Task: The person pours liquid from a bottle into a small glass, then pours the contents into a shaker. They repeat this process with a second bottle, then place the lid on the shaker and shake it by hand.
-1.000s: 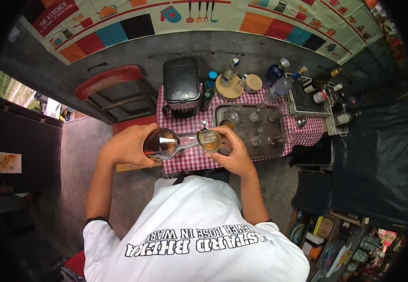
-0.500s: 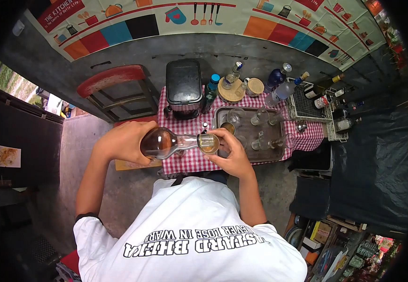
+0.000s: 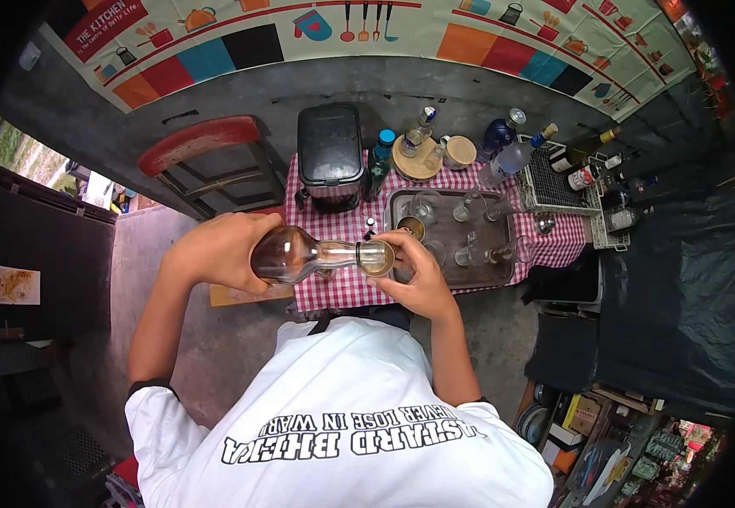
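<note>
My left hand is wrapped round the body of a clear glass bottle with brown liquid in it. The bottle lies on its side in the air, its neck pointing right. Its mouth meets a small glass with a yellowish tint, which my right hand grips between thumb and fingers. Both are above the front of a red-checked tablecloth. Just beyond my right fingers, a metal cup stands at the tray's left edge.
A brown tray holds several glasses. Behind stand a black lidded bin, a blue-capped bottle and a round wooden board. More bottles and a wire basket are at the right. A red chair stands left.
The bottle's body is slightly further left and a little higher, with my left hand and forearm shifted left. My right hand and the small glass have hardly moved.
</note>
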The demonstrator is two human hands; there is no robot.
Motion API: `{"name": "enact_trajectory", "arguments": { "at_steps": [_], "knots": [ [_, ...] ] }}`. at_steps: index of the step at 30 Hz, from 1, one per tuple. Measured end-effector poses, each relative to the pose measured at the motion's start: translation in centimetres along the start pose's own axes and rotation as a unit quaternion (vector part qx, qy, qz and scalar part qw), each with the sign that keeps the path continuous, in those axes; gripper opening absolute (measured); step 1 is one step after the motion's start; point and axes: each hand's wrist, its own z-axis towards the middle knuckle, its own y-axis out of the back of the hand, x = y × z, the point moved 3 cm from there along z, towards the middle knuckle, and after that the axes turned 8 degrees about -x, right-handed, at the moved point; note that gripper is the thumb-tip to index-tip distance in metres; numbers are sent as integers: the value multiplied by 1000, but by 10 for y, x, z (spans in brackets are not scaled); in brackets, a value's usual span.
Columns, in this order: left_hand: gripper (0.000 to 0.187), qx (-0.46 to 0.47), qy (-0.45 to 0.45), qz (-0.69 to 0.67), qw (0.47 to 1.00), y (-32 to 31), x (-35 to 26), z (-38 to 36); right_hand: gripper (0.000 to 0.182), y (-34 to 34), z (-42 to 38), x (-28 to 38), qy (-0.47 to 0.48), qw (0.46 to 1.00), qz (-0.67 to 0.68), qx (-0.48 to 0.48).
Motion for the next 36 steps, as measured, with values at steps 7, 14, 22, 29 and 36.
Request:
{"name": "enact_trajectory", "arguments": {
  "at_steps": [7,14,22,29,36],
  "knots": [
    [61,-3,-8,4,1000,1,-1,1,56,0,-1,-1,1,1000,14,-1],
    [60,-24,-11,-45,999,-6,2,5,58,4,0,3,3,1000,28,-4],
    [72,-117,-10,-142,983,-40,28,12,57,11,4,4,39,999,2,-10],
    [81,-269,51,-261,926,-99,74,33,57,17,-1,-4,-14,998,-37,-39],
    [81,-320,59,-271,906,-177,126,67,57,21,-8,-7,-59,993,-37,-97]
  ]
}}
